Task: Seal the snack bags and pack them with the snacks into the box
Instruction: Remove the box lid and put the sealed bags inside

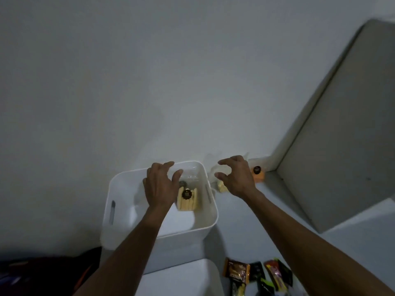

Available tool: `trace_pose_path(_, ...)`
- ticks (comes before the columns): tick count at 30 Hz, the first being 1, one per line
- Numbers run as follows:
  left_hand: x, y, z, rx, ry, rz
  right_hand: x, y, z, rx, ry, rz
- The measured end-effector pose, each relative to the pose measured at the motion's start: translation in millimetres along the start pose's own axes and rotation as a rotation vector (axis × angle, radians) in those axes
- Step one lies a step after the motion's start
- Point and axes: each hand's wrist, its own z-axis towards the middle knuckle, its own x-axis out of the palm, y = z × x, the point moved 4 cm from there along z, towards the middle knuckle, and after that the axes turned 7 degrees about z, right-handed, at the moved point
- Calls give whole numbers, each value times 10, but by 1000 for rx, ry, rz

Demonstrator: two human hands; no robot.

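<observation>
Head view: left hand [160, 184] hovers empty, fingers spread, over the white box [119, 190] already holding one bagged snack [187, 199], while right hand [236, 177], fingers loosely curled and empty, should pinch the clear bag [220, 184] at its 3 o'clock rim squarely by the mouth

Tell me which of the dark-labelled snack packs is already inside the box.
The pack under the left hand, inside the white box; the orange one sits outside, by the wall.

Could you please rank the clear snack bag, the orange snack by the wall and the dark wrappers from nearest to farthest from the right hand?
From the right hand:
1. Clear snack bag, under its fingers.
2. Orange snack, just right.
3. Dark wrappers, bottom edge.
</observation>
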Motion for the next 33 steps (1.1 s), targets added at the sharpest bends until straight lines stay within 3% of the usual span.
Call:
trace_pose_path(6, 88, -634, -294, 138, 19, -28, -739, -480, -220, 115, -110, -35)
trace_pose_path(12, 554, -1251, -343, 237, 78, 44, -1224, -1186, 88, 216, -149, -139)
trace_pose_path(22, 1457, -1441, 50, 1, 114, 184, -1091, -1980, 1072, 206, -20, -160)
trace_pose_path(33, 1808, -1349, 146, -106, 96, 194, -816, -2446, 1282, 339, -114, 109)
